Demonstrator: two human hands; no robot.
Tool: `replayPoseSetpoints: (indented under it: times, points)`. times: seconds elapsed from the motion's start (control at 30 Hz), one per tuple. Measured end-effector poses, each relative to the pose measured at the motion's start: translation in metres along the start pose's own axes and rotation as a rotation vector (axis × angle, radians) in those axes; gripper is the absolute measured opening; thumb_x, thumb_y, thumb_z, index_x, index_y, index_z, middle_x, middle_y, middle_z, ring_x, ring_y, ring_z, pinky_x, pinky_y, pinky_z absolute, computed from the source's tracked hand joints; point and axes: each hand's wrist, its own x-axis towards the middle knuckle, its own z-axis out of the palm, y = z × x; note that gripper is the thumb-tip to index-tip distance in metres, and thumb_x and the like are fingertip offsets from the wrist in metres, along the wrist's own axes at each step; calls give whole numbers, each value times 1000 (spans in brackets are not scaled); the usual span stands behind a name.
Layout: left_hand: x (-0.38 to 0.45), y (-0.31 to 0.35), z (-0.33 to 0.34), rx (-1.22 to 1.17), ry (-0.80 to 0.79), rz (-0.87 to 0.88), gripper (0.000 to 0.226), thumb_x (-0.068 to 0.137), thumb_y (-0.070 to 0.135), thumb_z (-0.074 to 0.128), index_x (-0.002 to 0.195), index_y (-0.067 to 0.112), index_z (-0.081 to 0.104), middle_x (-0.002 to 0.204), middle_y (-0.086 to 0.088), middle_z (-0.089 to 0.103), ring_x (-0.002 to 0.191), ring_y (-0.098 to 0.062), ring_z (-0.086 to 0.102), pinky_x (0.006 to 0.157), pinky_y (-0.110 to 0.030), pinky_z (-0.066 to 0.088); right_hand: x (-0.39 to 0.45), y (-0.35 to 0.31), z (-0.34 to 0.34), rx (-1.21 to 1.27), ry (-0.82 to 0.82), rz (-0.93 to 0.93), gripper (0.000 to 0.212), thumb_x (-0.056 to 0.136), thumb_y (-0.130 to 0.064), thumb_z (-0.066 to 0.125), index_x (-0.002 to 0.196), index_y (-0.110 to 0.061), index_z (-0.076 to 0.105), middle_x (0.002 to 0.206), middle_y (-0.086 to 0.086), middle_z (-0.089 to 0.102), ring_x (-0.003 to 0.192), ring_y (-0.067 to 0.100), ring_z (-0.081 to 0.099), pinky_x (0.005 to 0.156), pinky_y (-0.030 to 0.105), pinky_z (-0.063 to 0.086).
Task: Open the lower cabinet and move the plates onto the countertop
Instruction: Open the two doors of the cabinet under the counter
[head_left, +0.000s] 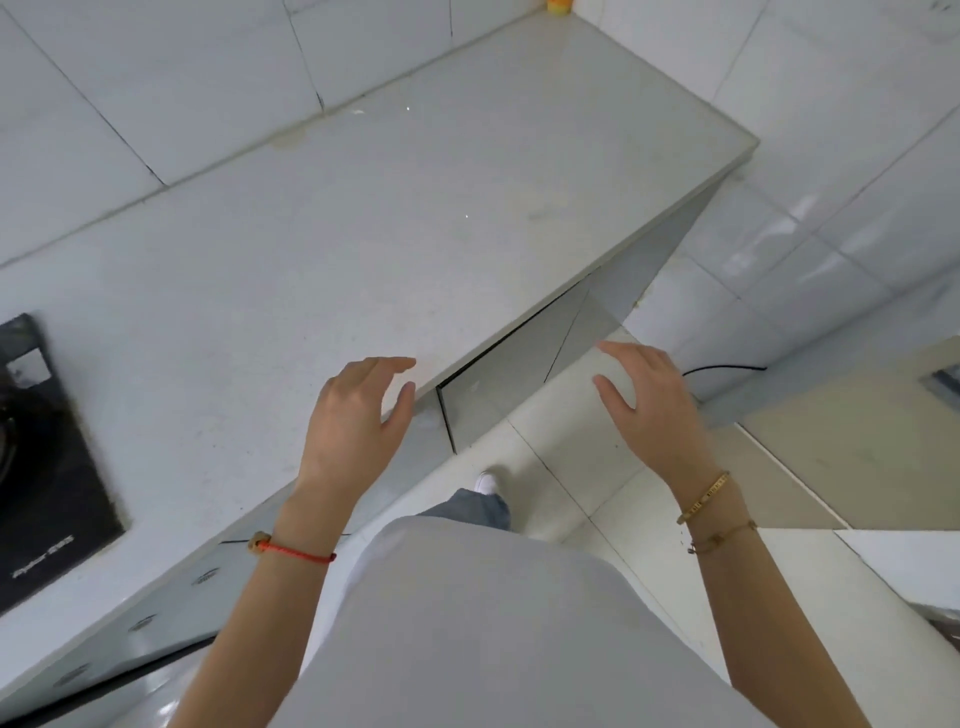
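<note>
Both hands hang loose, holding nothing. Left hand (358, 415) is over the countertop (322, 249) edge, right hand (649, 400) just past the cabinet door (519, 374), which sits slightly ajar.

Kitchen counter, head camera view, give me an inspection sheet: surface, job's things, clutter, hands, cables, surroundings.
Surface: pale countertop, a few faint smudges, no plates on it.
Job's things: lower cabinet door slightly ajar under the counter edge; plates nothing seen.
Clutter: orange-yellow item at the far corner, cut off by the frame; black cooktop at left.
Hands: left hand over the counter edge, right hand above the floor, both relaxed, holding nothing.
Cables: black cable on the floor at right.
Surroundings: tiled wall, glossy floor tiles.
</note>
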Motion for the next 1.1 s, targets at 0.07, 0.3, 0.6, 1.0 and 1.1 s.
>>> replayPoseSetpoints:
  times: [0.07, 0.3, 0.6, 1.0, 1.1]
  points:
    - [22, 6, 5, 0, 12, -32, 25, 94, 14, 58, 117, 9, 66, 113, -2, 70, 105, -24, 64, 90, -43, 51, 35, 6, -3, 5, -21, -40, 37, 95, -23, 53, 130, -11, 52, 122, 6, 60, 116, 22, 49, 99, 39, 43]
    - [58, 23, 11, 29, 75, -191, 25, 94, 15, 58, 117, 10, 66, 112, 0, 70, 106, -22, 64, 91, -43, 50, 125, 16, -5, 68, -115, -190, 37, 95, -24, 54, 131, -14, 53, 126, 2, 58, 120, 19, 47, 100, 26, 36]
    - [55, 77, 38, 85, 249, -487, 25, 93, 15, 58, 117, 12, 66, 112, 0, 70, 105, -23, 64, 91, -43, 50, 195, 50, -13, 69, -295, -477, 36, 95, -24, 53, 130, -15, 53, 125, 1, 59, 121, 19, 47, 104, 32, 38]
    - [8, 168, 96, 83, 463, -861, 25, 95, 22, 55, 119, 17, 63, 114, 3, 68, 107, -19, 61, 92, -41, 51, 213, 76, -12, 82, -550, -786, 36, 96, -26, 52, 130, -15, 54, 125, 0, 58, 121, 17, 48, 105, 33, 38]
    - [-4, 177, 106, 97, 482, -905, 26, 95, 22, 55, 119, 17, 63, 114, 2, 68, 107, -19, 62, 94, -42, 51, 206, 76, -5, 89, -591, -821, 36, 96, -25, 52, 130, -15, 53, 126, 1, 58, 121, 17, 47, 106, 33, 38]
